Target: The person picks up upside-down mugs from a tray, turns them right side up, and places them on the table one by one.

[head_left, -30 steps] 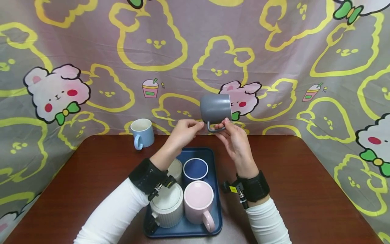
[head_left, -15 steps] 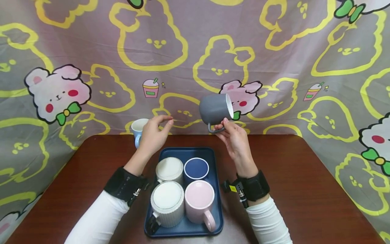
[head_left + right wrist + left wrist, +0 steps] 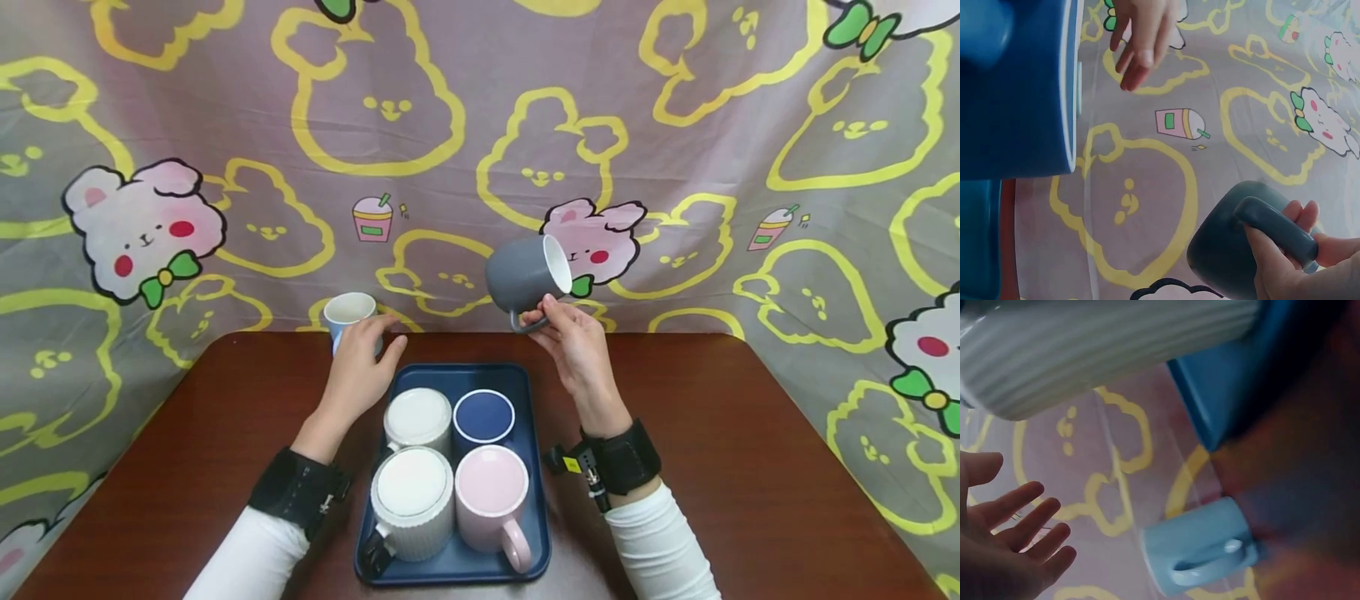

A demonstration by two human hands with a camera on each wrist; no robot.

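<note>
My right hand (image 3: 576, 342) grips a grey mug (image 3: 521, 273) by its handle and holds it in the air beyond the tray, tipped so the white inside of its mouth faces right. The right wrist view shows fingers and thumb around the mug's handle (image 3: 1279, 230). My left hand (image 3: 362, 364), its fingers apart and holding nothing, hovers between the tray and a light blue mug (image 3: 347, 310). In the head view it covers part of that mug, while the left wrist view shows the upright blue mug (image 3: 1200, 547) apart from the fingertips.
A dark blue tray (image 3: 536, 546) carries several upside-down mugs: a white one (image 3: 417, 417), a ribbed grey-white one (image 3: 414, 525), a navy one (image 3: 483, 415) and a pink one (image 3: 491, 492). Behind the brown table (image 3: 750, 467) hangs a patterned cloth (image 3: 427, 192).
My left hand has left the grey mug's side, moving left and down toward the light blue mug. The grey mug has tilted further in my right hand, which stays about in place.
</note>
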